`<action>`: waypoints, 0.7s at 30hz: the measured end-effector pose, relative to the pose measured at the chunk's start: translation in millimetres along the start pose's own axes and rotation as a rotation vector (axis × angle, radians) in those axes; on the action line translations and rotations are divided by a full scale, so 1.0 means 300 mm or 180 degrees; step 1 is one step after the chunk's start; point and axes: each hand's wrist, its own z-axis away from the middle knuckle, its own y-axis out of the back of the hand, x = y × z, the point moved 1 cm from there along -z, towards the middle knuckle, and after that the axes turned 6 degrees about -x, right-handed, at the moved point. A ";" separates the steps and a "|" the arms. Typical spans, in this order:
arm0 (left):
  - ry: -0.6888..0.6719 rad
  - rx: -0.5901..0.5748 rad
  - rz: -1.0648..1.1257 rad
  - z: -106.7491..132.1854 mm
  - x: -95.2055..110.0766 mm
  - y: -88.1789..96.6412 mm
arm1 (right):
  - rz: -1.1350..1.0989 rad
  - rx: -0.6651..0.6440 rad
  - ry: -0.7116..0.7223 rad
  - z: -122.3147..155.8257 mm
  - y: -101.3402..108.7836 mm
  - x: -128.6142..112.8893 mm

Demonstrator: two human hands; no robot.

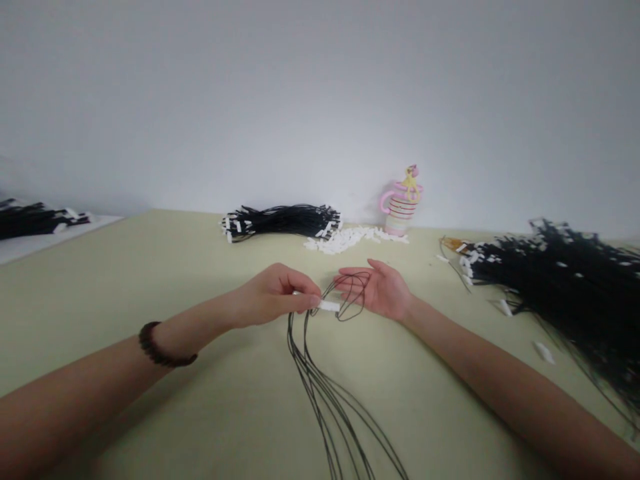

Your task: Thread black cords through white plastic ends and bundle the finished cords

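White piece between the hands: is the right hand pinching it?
No, the left hand pinches the white piece with thumb and fingertips, while the right hand is open.

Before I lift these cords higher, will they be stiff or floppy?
The cords would likely be floppy: they're thin and trail in loose curves from the left hand. A little spring seems possible, since their loops by the white tag bow outward.

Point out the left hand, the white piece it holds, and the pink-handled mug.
Left hand [274,294]: head view, middle of the hand.
White piece [329,306]: head view, its exposed length.
Pink-handled mug [401,208]: head view, its striped side.
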 end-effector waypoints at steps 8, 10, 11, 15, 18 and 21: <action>0.0377 0.0172 0.0103 -0.049 -0.114 -0.079 | 0.3413 0.1221 0.1154 -0.010 0.016 0.017; 0.0456 0.0386 0.0223 -0.053 -0.134 -0.082 | 0.4237 0.1421 0.1682 0.009 -0.002 0.016; 0.0471 0.0474 0.0237 -0.054 -0.141 -0.082 | 0.4463 0.1504 0.1875 0.019 -0.020 0.015; 0.0410 0.0636 0.0105 -0.057 -0.150 -0.086 | 0.4898 0.1079 0.1724 0.051 -0.132 0.034; 0.0348 0.0692 0.0010 -0.060 -0.148 -0.088 | 0.4894 0.0253 0.0944 0.056 -0.203 0.083; 0.0351 0.0772 -0.0016 -0.060 -0.147 -0.088 | 0.4719 0.0100 0.0498 0.055 -0.221 0.130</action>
